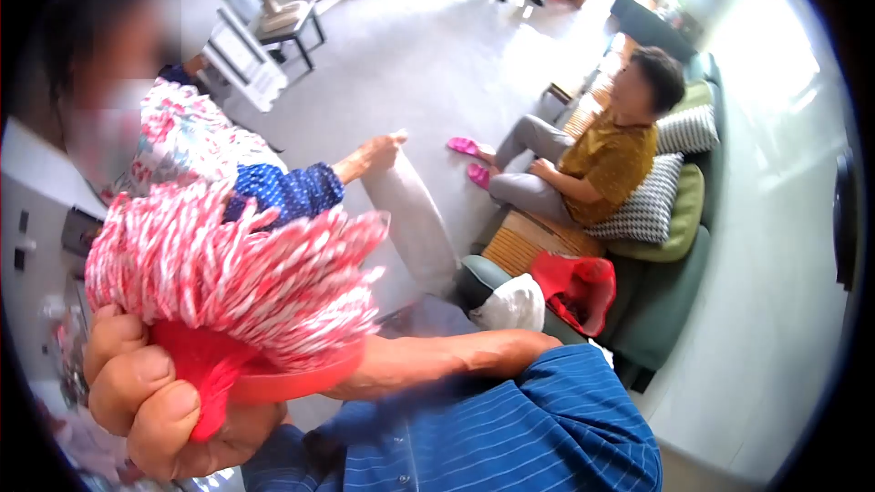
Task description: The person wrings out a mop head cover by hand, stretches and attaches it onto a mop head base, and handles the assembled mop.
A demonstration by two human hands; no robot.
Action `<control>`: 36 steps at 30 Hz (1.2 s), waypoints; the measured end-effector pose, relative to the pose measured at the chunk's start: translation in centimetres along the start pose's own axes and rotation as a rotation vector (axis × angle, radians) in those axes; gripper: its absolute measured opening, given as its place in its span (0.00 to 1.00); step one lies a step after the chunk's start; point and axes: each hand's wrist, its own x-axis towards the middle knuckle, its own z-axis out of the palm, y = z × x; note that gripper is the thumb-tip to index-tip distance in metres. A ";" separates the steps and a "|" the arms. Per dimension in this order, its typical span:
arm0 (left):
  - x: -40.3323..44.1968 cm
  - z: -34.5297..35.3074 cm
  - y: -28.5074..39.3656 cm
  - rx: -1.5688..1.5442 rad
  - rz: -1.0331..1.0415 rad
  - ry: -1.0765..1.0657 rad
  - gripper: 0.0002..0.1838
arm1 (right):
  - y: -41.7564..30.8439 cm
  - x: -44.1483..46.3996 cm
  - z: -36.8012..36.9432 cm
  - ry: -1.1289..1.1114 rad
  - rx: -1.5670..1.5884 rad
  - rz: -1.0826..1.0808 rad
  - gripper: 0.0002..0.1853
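My right hand (150, 401) is raised close to the camera at lower left, its fingers curled round a mop head (228, 278). The mop head has thick red-and-white twisted strings fanned upward. Below the strings show a red plastic disc (292, 381) and a bunch of plain red material (219, 387) beside my fingertips. My right forearm (456, 363) comes from a blue striped sleeve (583, 410) and passes behind the disc. The palm and thumb are hidden. No part of my left hand can be seen.
A person in a floral top (187, 132) stands close at left, one hand (374, 157) stretched out. Another person (606, 169) sits on a green sofa (670, 305). A red bag (583, 287) and white bundle (512, 305) lie near. A chair (287, 23) stands behind.
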 end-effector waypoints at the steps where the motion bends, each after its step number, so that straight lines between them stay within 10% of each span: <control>1: -0.2 0.9 -0.4 -0.024 0.001 0.036 0.13 | 0.2 -0.1 0.1 -0.010 0.037 0.034 0.19; 8: -2.0 4.5 -1.9 -0.277 -0.249 0.087 0.10 | 1.7 0.6 -0.2 0.022 0.173 0.452 0.16; 16: -2.6 3.5 -2.6 -0.319 -0.309 0.121 0.11 | -3.4 -0.2 -6.0 -0.241 -0.513 0.146 0.17; 19: -2.7 3.2 -2.8 -0.202 -0.236 0.038 0.08 | -8.3 -0.2 -9.0 0.141 -0.509 0.150 0.07; 22: -3.1 4.0 -3.2 -0.205 -0.188 0.071 0.06 | -7.7 0.6 -8.9 0.357 -0.492 -0.289 0.07; 36: -2.0 5.0 -0.5 -0.226 -0.271 0.027 0.08 | -6.5 9.0 -11.0 -0.039 -0.487 -0.251 0.19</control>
